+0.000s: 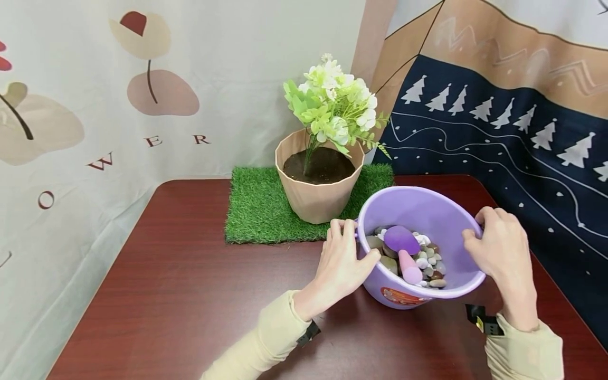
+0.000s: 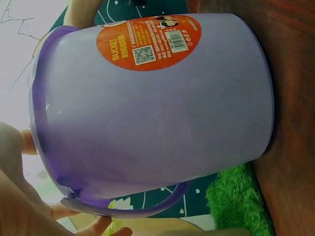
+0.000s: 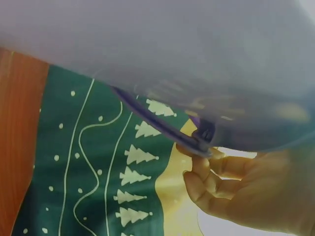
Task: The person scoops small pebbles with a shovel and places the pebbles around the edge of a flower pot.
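A purple bucket (image 1: 380,282) with an orange label stands at the right of the table, its mouth facing up toward the head camera. My left hand (image 1: 339,266) grips its left rim, thumb over the edge, with fingers around the handle's joint in the left wrist view. On the opposite side my right hand (image 1: 505,248) holds the right rim; fingers (image 3: 202,191) touch the handle (image 3: 157,120) below the rim in the right wrist view. Inside the bucket lie grey, white and brown pebbles (image 1: 434,256). On them rests a toy shovel (image 1: 401,240) with a purple blade and pink handle.
Behind and left of the bucket, a beige flowerpot (image 1: 318,203) with dark soil and a white-flowered plant (image 1: 332,100) stands on a green turf mat (image 1: 254,211). The brown table (image 1: 190,295) ends near printed curtains (image 1: 456,126) at the back and right.
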Motion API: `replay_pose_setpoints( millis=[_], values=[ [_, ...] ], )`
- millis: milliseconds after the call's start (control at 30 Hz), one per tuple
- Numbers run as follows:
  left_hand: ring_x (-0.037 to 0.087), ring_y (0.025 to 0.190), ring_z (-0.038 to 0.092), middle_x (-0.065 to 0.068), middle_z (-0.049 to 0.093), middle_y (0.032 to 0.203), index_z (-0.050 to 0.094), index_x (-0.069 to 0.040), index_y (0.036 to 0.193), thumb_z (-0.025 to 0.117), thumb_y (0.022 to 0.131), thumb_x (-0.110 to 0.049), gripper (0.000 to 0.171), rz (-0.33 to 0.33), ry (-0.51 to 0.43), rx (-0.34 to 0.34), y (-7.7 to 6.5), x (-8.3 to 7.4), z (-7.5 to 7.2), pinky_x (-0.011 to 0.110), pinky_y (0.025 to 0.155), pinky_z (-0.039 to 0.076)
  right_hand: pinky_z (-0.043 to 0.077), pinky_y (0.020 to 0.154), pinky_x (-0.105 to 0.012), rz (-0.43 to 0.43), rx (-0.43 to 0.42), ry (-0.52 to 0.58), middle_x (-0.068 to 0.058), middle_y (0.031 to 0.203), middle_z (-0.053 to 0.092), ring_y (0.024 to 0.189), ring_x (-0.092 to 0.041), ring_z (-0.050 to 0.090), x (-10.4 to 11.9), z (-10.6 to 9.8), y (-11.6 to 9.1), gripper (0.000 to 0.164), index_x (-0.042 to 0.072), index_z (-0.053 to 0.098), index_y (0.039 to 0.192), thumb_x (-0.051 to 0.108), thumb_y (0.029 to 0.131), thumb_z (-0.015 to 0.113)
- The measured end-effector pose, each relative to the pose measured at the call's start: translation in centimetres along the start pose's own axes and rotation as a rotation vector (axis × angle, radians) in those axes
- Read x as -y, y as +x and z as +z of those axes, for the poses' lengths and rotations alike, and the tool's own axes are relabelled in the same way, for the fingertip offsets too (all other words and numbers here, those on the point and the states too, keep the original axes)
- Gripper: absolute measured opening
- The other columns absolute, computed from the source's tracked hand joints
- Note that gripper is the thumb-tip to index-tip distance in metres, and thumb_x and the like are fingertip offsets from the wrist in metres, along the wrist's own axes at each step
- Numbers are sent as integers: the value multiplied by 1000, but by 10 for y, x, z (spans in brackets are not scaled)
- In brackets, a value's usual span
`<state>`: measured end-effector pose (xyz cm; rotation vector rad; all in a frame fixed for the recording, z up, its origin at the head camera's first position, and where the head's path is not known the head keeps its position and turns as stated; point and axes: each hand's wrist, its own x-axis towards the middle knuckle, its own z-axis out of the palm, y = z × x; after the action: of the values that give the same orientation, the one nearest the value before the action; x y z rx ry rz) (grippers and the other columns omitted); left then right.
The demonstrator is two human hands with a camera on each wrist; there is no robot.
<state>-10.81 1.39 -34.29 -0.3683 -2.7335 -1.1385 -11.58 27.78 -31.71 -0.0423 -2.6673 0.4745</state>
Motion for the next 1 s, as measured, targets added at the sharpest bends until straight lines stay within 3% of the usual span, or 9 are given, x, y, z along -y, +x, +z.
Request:
replay_pose_setpoints(
  millis=[400,767,1000],
  values=[
    [20,94,43,4,41,105,49,-14,108,62,74,-33,41,-7,-25,-15,-9,15,-19,35,80,40,35,56,-36,-65,-22,46,-19,74,52,71,-29,43,17,8,-1,14,-5,56,81,6,71,57],
    [18,94,43,4,42,102,50,-14,106,64,72,-29,39,-8,-27,-55,-16,31,-35,32,77,41,35,54,-33,-106,-2,91,-16,74,52,69,-25,43,34,14,-3,11,-2,58,80,4,70,58],
    [18,98,43,4,44,105,53,-14,107,65,72,-27,39,-20,-52,-70,-23,41,-48,34,80,42,34,52,-32,-175,-27,89,-15,71,51,67,-24,42,50,20,-4,10,-2,56,76,3,69,59]
  ],
)
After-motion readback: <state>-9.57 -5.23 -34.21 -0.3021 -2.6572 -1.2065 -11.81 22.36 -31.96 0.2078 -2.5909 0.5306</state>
